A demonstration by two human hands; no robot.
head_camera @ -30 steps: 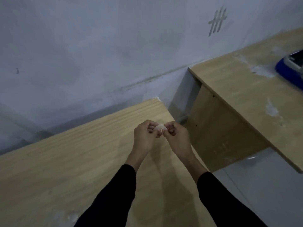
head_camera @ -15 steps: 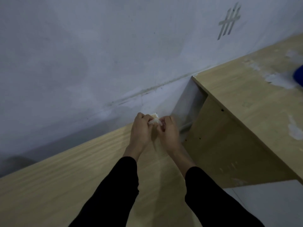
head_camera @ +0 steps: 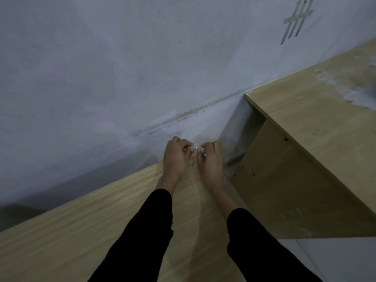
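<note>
A small whitish, translucent piece is pinched between the fingertips of both hands. My left hand holds its left side with curled fingers. My right hand pinches its right side. Both hands are held out in front of me, above the far right corner of a low wooden surface and close to the grey wall. I cannot tell what the piece is. Both forearms wear black sleeves.
To the right stands a higher wooden table with white smears on its top, and its side panel faces me. Strips of tape stick to the wall at the upper right. Pale floor shows at the lower right.
The hands have moved forward from over the low surface to its far corner by the wall, still pinching the small piece. The blue object on the right table has left the view.
</note>
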